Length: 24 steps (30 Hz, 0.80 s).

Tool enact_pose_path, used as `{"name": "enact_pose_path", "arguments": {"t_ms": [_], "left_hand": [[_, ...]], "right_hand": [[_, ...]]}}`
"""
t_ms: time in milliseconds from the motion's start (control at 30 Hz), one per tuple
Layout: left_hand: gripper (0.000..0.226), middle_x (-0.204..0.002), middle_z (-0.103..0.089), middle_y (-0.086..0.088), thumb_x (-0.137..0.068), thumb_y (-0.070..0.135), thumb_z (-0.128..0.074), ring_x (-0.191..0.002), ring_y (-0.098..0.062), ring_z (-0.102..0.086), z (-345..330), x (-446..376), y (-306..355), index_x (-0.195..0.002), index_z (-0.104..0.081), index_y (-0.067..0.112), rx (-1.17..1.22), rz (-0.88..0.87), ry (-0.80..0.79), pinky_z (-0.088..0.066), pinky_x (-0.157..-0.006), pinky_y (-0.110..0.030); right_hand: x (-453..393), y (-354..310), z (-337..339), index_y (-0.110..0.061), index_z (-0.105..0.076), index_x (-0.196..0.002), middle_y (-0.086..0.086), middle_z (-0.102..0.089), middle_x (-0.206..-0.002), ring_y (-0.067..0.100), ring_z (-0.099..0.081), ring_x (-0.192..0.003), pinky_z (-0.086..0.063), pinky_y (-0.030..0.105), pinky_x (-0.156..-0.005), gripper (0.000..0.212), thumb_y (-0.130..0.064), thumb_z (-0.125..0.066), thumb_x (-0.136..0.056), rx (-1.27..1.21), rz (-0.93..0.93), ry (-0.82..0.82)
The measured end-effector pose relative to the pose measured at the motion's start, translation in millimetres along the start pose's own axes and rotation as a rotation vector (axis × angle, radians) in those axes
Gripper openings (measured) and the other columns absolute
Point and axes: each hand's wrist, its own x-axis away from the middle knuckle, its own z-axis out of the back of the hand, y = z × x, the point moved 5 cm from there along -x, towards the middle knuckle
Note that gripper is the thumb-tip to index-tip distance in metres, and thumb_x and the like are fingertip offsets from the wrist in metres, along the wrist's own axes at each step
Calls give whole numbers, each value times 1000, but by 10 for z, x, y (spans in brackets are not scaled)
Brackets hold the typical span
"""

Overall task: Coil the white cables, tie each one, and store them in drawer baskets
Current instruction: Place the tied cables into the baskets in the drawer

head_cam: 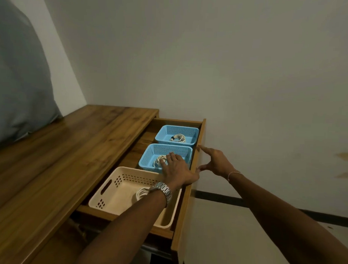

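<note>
Left hand [175, 167] rests flat-fingered on the coiled cable [159, 161]; right hand [215, 162], fingers spread, touches the drawer front [194, 168]. Pushing it closed now could trap the left hand.

The open wooden drawer [195, 172] holds three baskets in a row. The far blue basket [177, 135] contains a coiled white cable [178, 138] bound with a dark tie. The middle blue basket [148, 158] holds another coil [158, 161], partly hidden. The near cream basket [116, 191] holds a third coil [141, 194], its tie apparently out of sight.
</note>
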Motion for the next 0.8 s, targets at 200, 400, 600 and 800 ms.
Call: {"name": "enact_pose_path", "arguments": {"t_ms": [200,400,600,800], "left_hand": [[120,-166,-7,-22,-80,79,-53,-154,-37,-5,200,56,-424,-157,-7,0,-58,125,62,0,-121,-59],[116,-163,-8,-31,-86,79,-42,-152,-45,-5,288,86,-724,-155,-9,-7,-209,298,122,0,-118,-66],[104,-161,-6,-36,-94,64,-48,-150,-50,-6,168,125,-983,-154,-8,-10,-421,357,168,-2,-119,-67],[106,-160,-7,-37,-93,60,-55,-150,-50,-8,195,70,-1231,-154,-3,-8,-611,277,247,-7,-121,-64]], "right_hand": [[-337,-382,-182,-21,-28,-157,10,-41,-158,33,-41,-141,-34,48,-116,112,-57,-86,-68,198,166,54],[-543,-605,-479,-21,-43,-149,8,-52,-149,31,-49,-135,-35,50,-113,104,-77,-73,-66,204,235,133],[-719,-845,-804,-18,-46,-148,10,-54,-148,33,-51,-134,-38,54,-112,109,-90,-46,-67,178,231,129],[-839,-1196,-1088,-15,-32,-157,13,-42,-157,35,-42,-141,-36,53,-115,94,-65,-63,-84,82,291,-6]]}}
